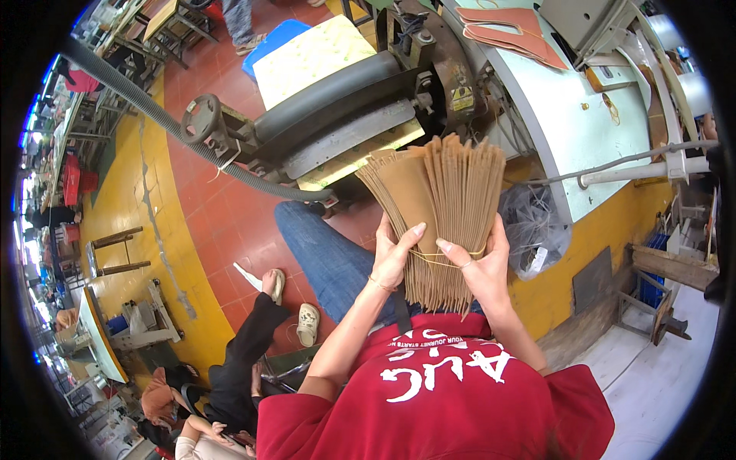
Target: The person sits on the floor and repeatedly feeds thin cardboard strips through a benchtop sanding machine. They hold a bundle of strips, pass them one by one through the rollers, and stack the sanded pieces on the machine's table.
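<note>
A thick bundle of flat brown leather-like pieces (460, 192) is held upright over my lap, its far ends fanned apart. A thin yellow rubber band (433, 259) runs around its lower part. My left hand (392, 253) grips the bundle's left side, thumb on the front face. From the right, my right hand (481, 264) clasps the other side, its thumb also pressed on the front near the band. The fingers behind the bundle are partly hidden. Just beyond the bundle stands a machine with a dark roller cover (330, 88).
At the right is a pale table (590, 153) with reddish-brown cut pieces (517, 38) and a sewing machine. A clear plastic bag (529, 222) lies beside my right hand. A grey corrugated hose (146, 103) crosses the left. Other people sit at the lower left (238, 368).
</note>
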Motion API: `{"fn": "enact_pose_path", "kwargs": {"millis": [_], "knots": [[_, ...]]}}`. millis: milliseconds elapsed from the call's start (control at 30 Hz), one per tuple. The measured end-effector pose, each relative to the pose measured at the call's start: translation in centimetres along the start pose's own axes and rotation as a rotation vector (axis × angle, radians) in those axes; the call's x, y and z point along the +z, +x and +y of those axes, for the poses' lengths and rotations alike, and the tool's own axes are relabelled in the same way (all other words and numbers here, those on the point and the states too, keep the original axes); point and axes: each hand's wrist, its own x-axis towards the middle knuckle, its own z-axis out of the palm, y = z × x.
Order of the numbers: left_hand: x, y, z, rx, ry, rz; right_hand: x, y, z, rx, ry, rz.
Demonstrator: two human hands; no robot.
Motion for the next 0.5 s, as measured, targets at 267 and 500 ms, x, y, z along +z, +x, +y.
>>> {"fn": "enact_pose_path", "kwargs": {"millis": [267, 500], "knots": [[-0.1, -0.1, 1.5, -0.180, -0.074, -0.022, 0.5, -1.1, -1.3, -0.511, -0.746, -0.117], [1.9, -1.4, 3.3, 0.021, -0.026, 0.064, 1.3, -1.5, -3.3, -0.570, -0.977, -0.560]]}}
